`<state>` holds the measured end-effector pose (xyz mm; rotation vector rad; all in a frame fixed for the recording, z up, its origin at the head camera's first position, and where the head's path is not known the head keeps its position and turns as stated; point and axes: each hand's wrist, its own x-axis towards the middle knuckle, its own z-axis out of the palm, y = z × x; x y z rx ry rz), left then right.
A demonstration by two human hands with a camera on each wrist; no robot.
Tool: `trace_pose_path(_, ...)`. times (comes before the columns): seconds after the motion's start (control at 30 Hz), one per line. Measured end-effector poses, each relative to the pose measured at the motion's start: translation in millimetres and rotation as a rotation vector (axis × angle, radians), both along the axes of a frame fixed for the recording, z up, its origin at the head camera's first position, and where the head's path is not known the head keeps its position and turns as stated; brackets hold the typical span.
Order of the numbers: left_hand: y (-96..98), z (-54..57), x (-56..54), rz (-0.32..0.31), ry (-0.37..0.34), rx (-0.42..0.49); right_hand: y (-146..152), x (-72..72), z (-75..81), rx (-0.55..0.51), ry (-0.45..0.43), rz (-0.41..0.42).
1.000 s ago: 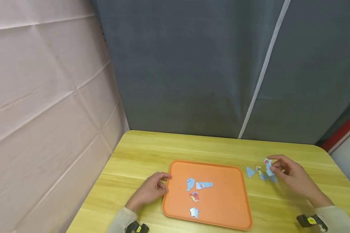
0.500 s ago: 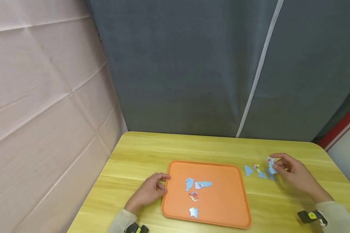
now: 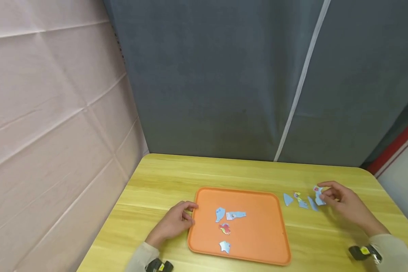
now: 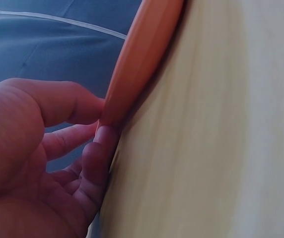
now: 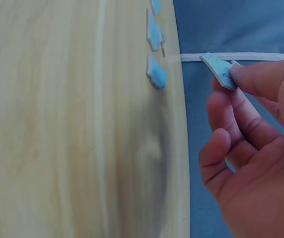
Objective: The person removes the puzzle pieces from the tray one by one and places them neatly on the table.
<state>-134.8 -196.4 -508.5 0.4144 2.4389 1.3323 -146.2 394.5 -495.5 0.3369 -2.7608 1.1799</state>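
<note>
From the head view, I see the left grip point(image 3: 175, 221) lightly closed at the left rim of an orange rectangular tray point(image 3: 265, 226), probably to steady it. Four flat printed pieces point(image 3: 236, 215) lie spread on it, perhaps to keep each visible. Over the yellow wood-grain bench point(image 3: 176, 173), my right grip point(image 3: 346, 204) pinches a light-blue piece with a red patch point(image 3: 319, 196), beside three loose bluish pieces point(image 3: 287, 199).

The left wrist view shows fingertips touching the rim.

In the right wrist view, thumb and finger nearly meet around the thin piece, leaving most of its surface uncovered.
</note>
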Motion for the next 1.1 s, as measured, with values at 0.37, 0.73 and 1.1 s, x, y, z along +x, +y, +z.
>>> trace_pose_path(0.37,1.4,2.0,1.4,0.008,0.022,-0.032,9.8,-0.6,-10.9,0.035,-0.073,-0.007)
trace_pose_path(0.73,1.3,1.1,1.8,0.001,0.013,-0.015,18.9,3.0,-19.0,0.103,-0.172,-0.032)
trace_pose_path(1.1,1.2,0.1,1.4,0.005,0.008,-0.017,22.2,-0.4,-20.7,0.215,-0.2,-0.092)
